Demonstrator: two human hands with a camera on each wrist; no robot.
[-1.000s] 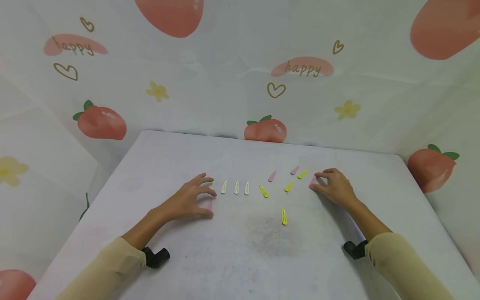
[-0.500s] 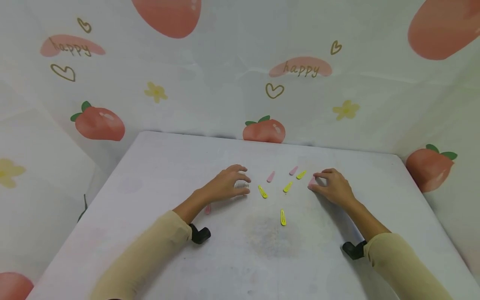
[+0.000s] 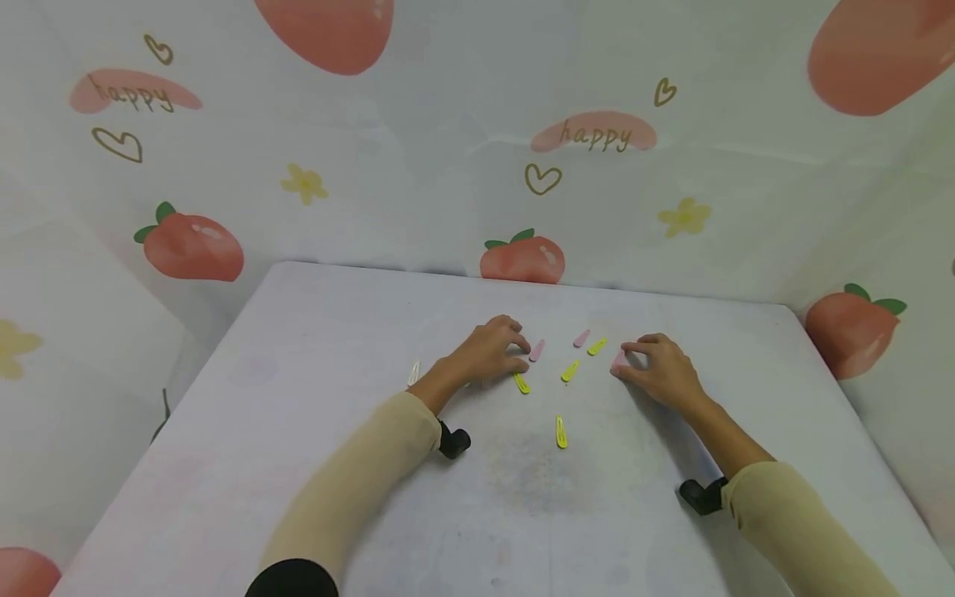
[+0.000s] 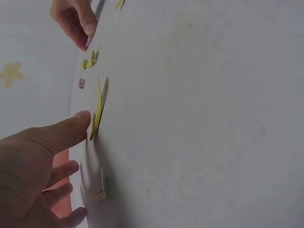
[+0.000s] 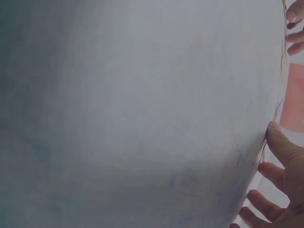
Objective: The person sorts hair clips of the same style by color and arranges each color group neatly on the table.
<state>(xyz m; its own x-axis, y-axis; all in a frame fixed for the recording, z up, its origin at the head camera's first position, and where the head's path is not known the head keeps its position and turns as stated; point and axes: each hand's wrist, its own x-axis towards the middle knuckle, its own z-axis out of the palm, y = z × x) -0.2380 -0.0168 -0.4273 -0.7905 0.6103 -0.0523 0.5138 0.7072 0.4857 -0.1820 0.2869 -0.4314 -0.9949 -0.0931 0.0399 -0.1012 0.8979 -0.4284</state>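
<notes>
Near yellow clip [image 3: 561, 432]: gonna use this as the landmark; it's lying on the whitish surface [image 3: 612, 522]
Left grip [image 3: 487, 348]: beyond the near yellow clip and off to its left; thumb and fingers spread apart; thumb tip is just beside the left yellow clip [image 3: 522, 385], can't tell if they touch
Left pink clip [image 3: 536, 350]: beyond the near yellow clip, slightly left; right by the left grip's fingers
Right grip [image 3: 662, 371]: beyond the near yellow clip, to its right; thumb and finger clamped on the right pink clip [image 3: 618, 360]
Middle bunch: middle yellow clip [image 3: 570, 371], far yellow clip [image 3: 597, 347], far pink clip [image 3: 581, 338]; all beyond the near yellow clip, a bit right
White clip [image 3: 414, 373]: well left of the near yellow clip, somewhat beyond it
Backdrop [image 3: 418, 166]: peaches plus "happy" lettering, way behind the near yellow clip
</notes>
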